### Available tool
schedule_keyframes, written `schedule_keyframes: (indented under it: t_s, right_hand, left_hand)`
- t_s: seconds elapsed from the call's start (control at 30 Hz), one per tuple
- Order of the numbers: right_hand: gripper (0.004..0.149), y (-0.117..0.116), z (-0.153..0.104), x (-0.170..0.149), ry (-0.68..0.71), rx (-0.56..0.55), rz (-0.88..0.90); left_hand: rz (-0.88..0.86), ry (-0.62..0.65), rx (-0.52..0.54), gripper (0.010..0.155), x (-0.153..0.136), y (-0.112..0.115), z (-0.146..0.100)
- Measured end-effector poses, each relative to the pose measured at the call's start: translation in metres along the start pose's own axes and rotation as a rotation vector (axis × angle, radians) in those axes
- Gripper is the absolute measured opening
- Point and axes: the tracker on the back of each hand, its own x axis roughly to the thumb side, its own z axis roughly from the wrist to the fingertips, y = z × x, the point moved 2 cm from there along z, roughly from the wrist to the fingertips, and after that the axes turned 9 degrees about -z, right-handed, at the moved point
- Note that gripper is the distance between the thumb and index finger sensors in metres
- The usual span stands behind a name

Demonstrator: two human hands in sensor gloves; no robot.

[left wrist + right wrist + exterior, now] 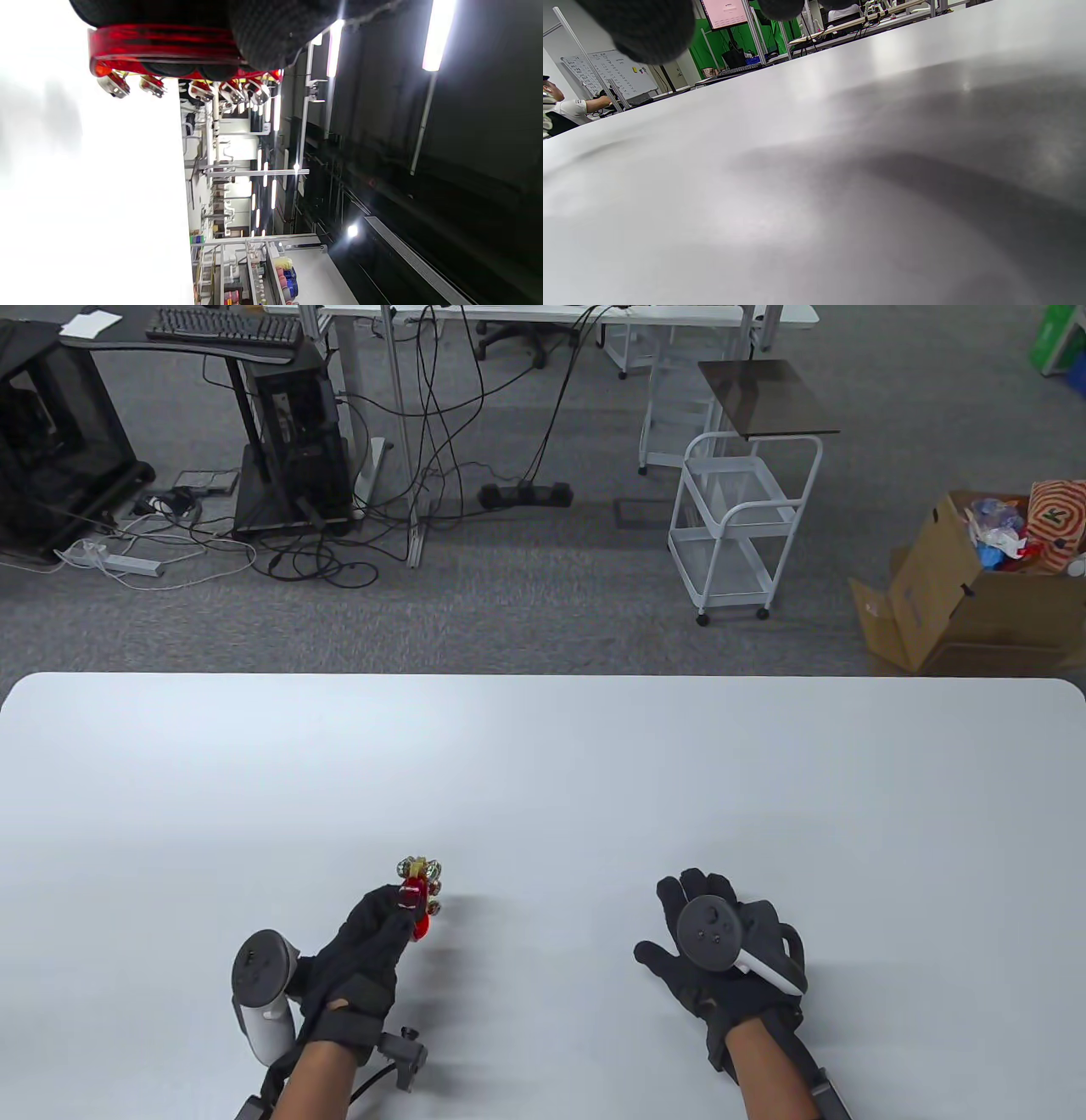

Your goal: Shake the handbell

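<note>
My left hand (pixel 373 933) grips the red handle of a handbell (pixel 417 891) with several small silver jingle bells at its far end, held above the white table (pixel 543 780) near its front left. In the left wrist view the red handle (pixel 165 44) runs across the top under my gloved fingers (pixel 263 29), with the little bells (pixel 199 91) hanging below it. My right hand (pixel 721 950) rests flat on the table at the front right, fingers spread, holding nothing. In the right wrist view only gloved fingertips (pixel 649 29) show above the table top.
Beyond the table's far edge are a white wire trolley (pixel 738 526), a cardboard box (pixel 976 594) of items at the right, and desks with computer towers and cables (pixel 288 449) at the left.
</note>
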Motion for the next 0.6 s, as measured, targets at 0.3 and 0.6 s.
schedule_keyframes:
  t_s: [0.3,0.6]
  right_hand:
    - [0.085,0.0005,0.0,-0.0018,-0.003,-0.002,0.009]
    - [0.085,0.0003,0.0,-0.0013,-0.003,-0.003,0.007]
  left_hand:
    - [0.055,0.034,0.009,0.046,0.0055,0.0013,-0.0019]
    - [0.027,0.027,0.015,0.046,0.0056,0.0008,-0.0025]
